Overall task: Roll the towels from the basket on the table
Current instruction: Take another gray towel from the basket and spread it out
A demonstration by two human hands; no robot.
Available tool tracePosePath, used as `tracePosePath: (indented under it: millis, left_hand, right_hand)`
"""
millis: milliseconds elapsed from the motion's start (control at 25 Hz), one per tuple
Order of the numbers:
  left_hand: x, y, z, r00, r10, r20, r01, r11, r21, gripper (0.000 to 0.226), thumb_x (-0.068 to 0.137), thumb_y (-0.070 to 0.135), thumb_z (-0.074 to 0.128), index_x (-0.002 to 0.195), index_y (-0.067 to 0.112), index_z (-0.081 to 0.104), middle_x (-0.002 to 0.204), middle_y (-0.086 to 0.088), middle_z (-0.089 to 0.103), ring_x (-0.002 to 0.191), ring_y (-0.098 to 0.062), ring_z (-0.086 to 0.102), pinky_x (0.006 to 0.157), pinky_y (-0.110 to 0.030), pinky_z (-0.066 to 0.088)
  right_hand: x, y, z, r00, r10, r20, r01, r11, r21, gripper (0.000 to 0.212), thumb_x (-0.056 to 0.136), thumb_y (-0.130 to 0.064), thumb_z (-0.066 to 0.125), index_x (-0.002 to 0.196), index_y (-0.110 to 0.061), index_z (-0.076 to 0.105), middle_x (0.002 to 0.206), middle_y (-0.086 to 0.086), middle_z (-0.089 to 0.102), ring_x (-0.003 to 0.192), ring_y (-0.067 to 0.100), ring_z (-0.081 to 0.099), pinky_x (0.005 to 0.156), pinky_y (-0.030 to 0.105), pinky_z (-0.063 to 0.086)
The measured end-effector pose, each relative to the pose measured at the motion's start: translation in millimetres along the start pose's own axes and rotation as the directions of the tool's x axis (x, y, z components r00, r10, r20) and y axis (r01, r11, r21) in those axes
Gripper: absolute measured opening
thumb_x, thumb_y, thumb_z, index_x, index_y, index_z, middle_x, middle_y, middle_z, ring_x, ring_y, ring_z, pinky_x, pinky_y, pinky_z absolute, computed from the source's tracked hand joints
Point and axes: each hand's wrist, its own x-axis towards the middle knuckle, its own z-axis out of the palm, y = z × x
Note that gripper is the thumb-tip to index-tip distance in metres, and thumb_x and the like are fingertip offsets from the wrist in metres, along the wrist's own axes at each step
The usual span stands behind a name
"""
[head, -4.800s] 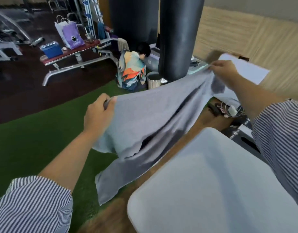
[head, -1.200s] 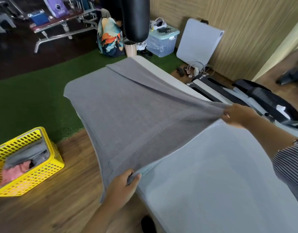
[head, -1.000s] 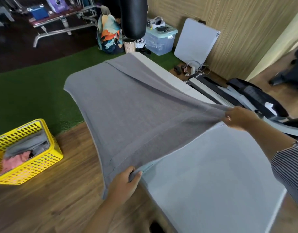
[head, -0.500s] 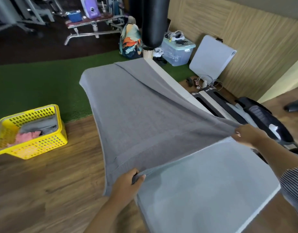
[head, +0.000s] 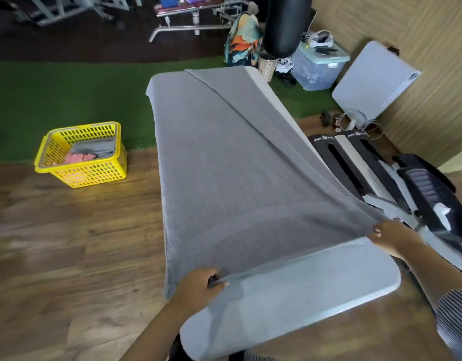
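Observation:
A large grey towel (head: 224, 162) lies spread lengthwise over most of the white table (head: 302, 293). Its left side hangs over the table's left edge. My left hand (head: 198, 285) pinches the towel's near left corner at the table's edge. My right hand (head: 391, 235) holds the near right corner, lifted a little above the table's right edge. A fold runs diagonally across the towel's far right part. The yellow basket (head: 94, 175) stands on the floor to the left, with a grey towel (head: 97, 148) and a pink towel (head: 77, 158) inside.
A black punching bag (head: 287, 22) hangs beyond the table's far end. A clear storage box (head: 315, 66) and a folded white table (head: 373, 82) stand by the wooden wall. Black exercise equipment (head: 396, 183) lies on the floor at the right. A gym bench (head: 193, 19) is far back.
The towel, held up in the air several seconds ago, now lies spread over the table. In the last second my hands kept their corners and drew the near edge slightly toward me.

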Motion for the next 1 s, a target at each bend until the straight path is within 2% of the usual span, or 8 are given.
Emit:
tracePosePath:
  millis: [120, 200, 320, 520, 680, 840, 920, 1000]
  left_hand:
    - [-3.1, -2.7, 0.5, 0.997, -0.043, 0.061, 0.041, 0.998, 0.038, 0.022, 0.089, 0.032, 0.062, 0.075, 0.017, 0.054, 0.075, 0.0, 0.058, 0.065, -0.007, 0.049, 0.059, -0.022, 0.038]
    - [-2.8, -4.1, -1.6, 0.994, -0.075, 0.08, 0.07, 0.995, 0.07, 0.017, 0.089, 0.029, 0.062, 0.084, 0.013, 0.058, 0.082, 0.001, 0.06, 0.069, -0.008, 0.051, 0.064, -0.023, 0.042]
    - [-0.1, -0.8, 2.5, 0.995, -0.06, 0.08, 0.043, 0.98, 0.196, 0.013, 0.092, 0.03, 0.058, 0.095, 0.018, 0.061, 0.086, 0.007, 0.054, 0.077, -0.009, 0.051, 0.072, -0.025, 0.045]
    - [8.8, 7.1, 4.5, 0.974, -0.101, 0.203, 0.024, 0.936, 0.35, 0.024, 0.094, 0.032, 0.055, 0.109, 0.016, 0.063, 0.1, 0.003, 0.057, 0.089, -0.011, 0.048, 0.071, -0.021, 0.03]
    - [10.7, 5.1, 7.7, 0.874, -0.199, 0.443, 0.045, 0.941, 0.334, 0.025, 0.09, 0.034, 0.059, 0.105, 0.016, 0.066, 0.088, 0.014, 0.057, 0.087, -0.009, 0.05, 0.076, -0.023, 0.035]
    - [14.0, 12.4, 5.6, 0.761, -0.271, 0.59, 0.17, 0.96, 0.222, 0.016, 0.084, 0.037, 0.068, 0.091, 0.022, 0.064, 0.082, 0.014, 0.06, 0.079, -0.008, 0.056, 0.074, -0.026, 0.046]
    - [19.8, 15.6, -0.5, 0.816, -0.27, 0.511, 0.256, 0.962, 0.099, 0.017, 0.083, 0.037, 0.069, 0.088, 0.022, 0.067, 0.084, 0.004, 0.069, 0.074, -0.011, 0.065, 0.071, -0.031, 0.053]
    - [28.5, 19.3, -7.7, 0.931, -0.221, 0.291, 0.231, 0.973, 0.002, 0.01, 0.086, 0.031, 0.066, 0.084, 0.022, 0.067, 0.086, -0.001, 0.071, 0.078, -0.015, 0.067, 0.077, -0.033, 0.055]
  right_hand:
    - [3.3, -7.7, 19.0, 0.993, -0.076, 0.093, 0.084, 0.993, -0.085, 0.037, 0.094, -0.029, 0.042, 0.129, -0.019, 0.049, 0.135, 0.008, 0.049, 0.123, 0.024, 0.046, 0.097, 0.032, 0.038]
    - [6.3, -12.3, 31.4, 0.975, -0.143, 0.172, 0.162, 0.982, -0.101, 0.042, 0.091, -0.026, 0.048, 0.133, -0.022, 0.046, 0.14, 0.004, 0.045, 0.124, 0.02, 0.045, 0.101, 0.031, 0.038]
    - [5.2, -8.9, 43.7, 0.972, -0.168, 0.163, 0.185, 0.978, -0.093, 0.046, 0.085, -0.012, 0.052, 0.128, -0.027, 0.047, 0.131, -0.005, 0.051, 0.109, 0.015, 0.055, 0.091, 0.029, 0.045]
    - [6.0, -3.4, 61.3, 0.983, -0.156, 0.094, 0.156, 0.988, 0.009, 0.058, 0.088, 0.003, 0.039, 0.136, -0.029, 0.041, 0.129, 0.002, 0.054, 0.095, 0.017, 0.06, 0.081, 0.026, 0.051]
    - [8.1, 0.9, 57.6, 0.945, -0.202, 0.256, 0.245, 0.958, -0.151, 0.034, 0.093, -0.011, 0.042, 0.124, -0.02, 0.055, 0.125, 0.0, 0.059, 0.111, 0.014, 0.056, 0.094, 0.021, 0.044]
    - [6.3, 4.2, 56.3, 0.924, -0.188, 0.334, 0.28, 0.926, -0.253, 0.032, 0.094, -0.023, 0.048, 0.125, -0.016, 0.054, 0.124, 0.0, 0.058, 0.115, 0.013, 0.054, 0.099, 0.022, 0.041]
    - [4.0, -5.4, 50.9, 0.944, -0.143, 0.297, 0.217, 0.947, -0.235, 0.031, 0.092, -0.024, 0.048, 0.122, -0.017, 0.055, 0.121, 0.0, 0.06, 0.112, 0.016, 0.056, 0.096, 0.027, 0.045]
    - [4.7, -25.2, 44.0, 0.974, -0.132, 0.183, 0.167, 0.966, -0.196, 0.03, 0.089, -0.019, 0.043, 0.115, -0.02, 0.057, 0.115, -0.001, 0.061, 0.105, 0.018, 0.057, 0.088, 0.032, 0.046]
